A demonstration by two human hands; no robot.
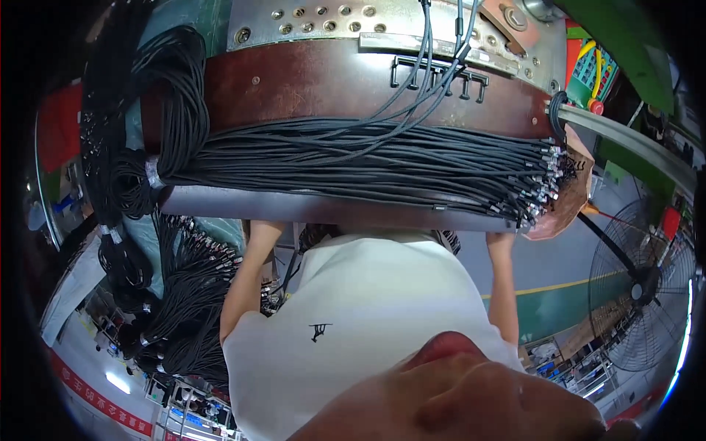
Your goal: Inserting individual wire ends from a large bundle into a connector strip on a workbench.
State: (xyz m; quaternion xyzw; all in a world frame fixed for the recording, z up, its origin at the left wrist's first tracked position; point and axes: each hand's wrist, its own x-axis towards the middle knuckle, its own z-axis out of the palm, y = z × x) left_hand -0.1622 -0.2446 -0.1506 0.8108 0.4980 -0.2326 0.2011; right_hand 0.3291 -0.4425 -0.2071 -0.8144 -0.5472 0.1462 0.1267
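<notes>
A thick bundle of black cables (pixel 353 163) lies lengthwise on the dark bench board (pixel 316 204). Silver metal connectors (pixel 546 184) cluster at the bundle's right end, and a pale tie (pixel 154 173) wraps its left end. My left hand (pixel 266 230) is at the board's near edge on the left, with its fingers out of sight beneath it. Further right along that edge, my right hand (pixel 501 239) likewise reaches under the board, fingers hidden. Several cables cross over the bundle from a metal machine plate (pixel 312 20). Black plastic moulded pieces (pixel 441 76) lie behind the bundle.
More cable bundles (pixel 195 331) hang or lie at the left. A brown sheet-like holder (pixel 577 202) sits at the board's right end. Beyond it are a metal rail (pixel 632 132), a red button (pixel 596 108) and a large fan (pixel 644 287).
</notes>
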